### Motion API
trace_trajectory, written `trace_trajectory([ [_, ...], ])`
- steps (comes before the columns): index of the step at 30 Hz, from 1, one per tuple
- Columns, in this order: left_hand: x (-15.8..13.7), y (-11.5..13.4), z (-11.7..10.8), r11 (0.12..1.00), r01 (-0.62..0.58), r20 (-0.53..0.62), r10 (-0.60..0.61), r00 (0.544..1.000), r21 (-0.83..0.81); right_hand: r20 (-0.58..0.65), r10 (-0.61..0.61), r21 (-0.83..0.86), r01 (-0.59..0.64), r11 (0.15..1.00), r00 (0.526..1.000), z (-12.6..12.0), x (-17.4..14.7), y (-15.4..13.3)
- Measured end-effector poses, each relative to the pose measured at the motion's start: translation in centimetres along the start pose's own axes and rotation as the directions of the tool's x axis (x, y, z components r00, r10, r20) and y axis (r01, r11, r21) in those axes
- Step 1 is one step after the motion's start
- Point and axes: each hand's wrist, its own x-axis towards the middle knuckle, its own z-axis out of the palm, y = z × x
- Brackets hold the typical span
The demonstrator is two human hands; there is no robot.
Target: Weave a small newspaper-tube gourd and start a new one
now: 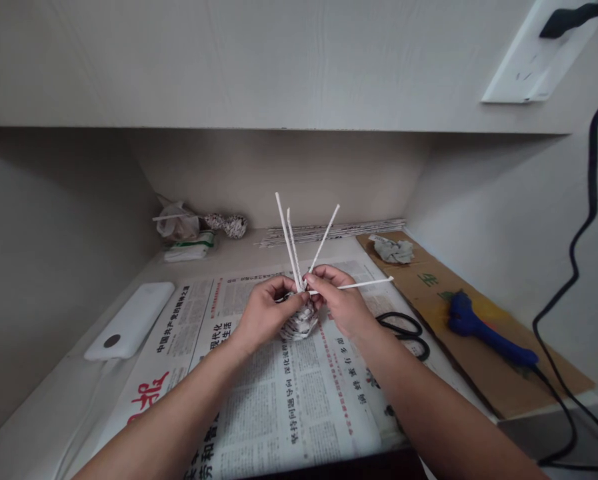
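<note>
Two bare forearms (179,413) led to hands close together: the left hand (266,308) clasped a rounded, ridged woven paper piece (299,327), apparently steadying it; the right hand (341,300) pinched slim white rods (325,237) rising from its top. Newspaper (259,393) lay beneath, probably protecting the worktop (53,413).

Head camera: here we have it, the one view, worn on the person's head, looking forward and down.
Forearms (179,407): in from the lower corners, close to the lens, reaching away from it.
Hands: left hand (269,310) and right hand (341,300) near ahead, just below the centre!
Newspaper (263,387): viewed from above at a slant, running to the bottom edge.
Back wall (279,177): faced almost square on, farther off, deep in the recess.
Pale panel (279,67): right across the top.
Socket plate (539,57): upper right corner, seen aslant.
</note>
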Motion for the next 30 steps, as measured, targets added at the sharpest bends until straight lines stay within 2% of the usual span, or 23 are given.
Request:
trace_trajectory([
  [7, 0.4, 0.4, -0.2, 0.989, 0.06, -0.101, -0.074, 0.992, -0.134, 0.073, -0.046, -0.111, 0.054, 0.992, 0.996, -0.5, 0.1, 0.3],
  [16, 0.5, 0.1, 0.1, 0.974, 0.082, -0.106, -0.106, 0.989, -0.212, -0.059, -0.011, -0.063, 0.008, 0.998, 0.998, -0.1, 0.4, 1.2],
  [22, 0.2, -0.1, 0.5, 0.984, 0.032, -0.161, -0.06, 0.985, -0.174, -0.055, 0.006, -0.066, -0.01, 0.998, 0.998, -0.1, 0.3, 1.2],
  [25, 0.1, -0.2, 0.7, 0.986, 0.001, -0.191, -0.033, 0.981, -0.167, -0.044, -0.028, -0.105, 0.023, 0.994, 0.999, -0.1, 0.2, 1.6],
  [27, 0.2, -0.3, 0.7, 0.976, 0.023, -0.182, -0.063, 0.981, -0.215, -0.045, -0.079, -0.148, 0.071, 0.986, 0.996, -0.1, 0.1, 1.7],
  [30, 0.4, -0.3, 0.4, 0.942, 0.124, -0.095, -0.161, 0.982, -0.312, -0.066, -0.135, -0.22, 0.117, 0.968, 0.989, -0.1, 0.1, 1.8],
])
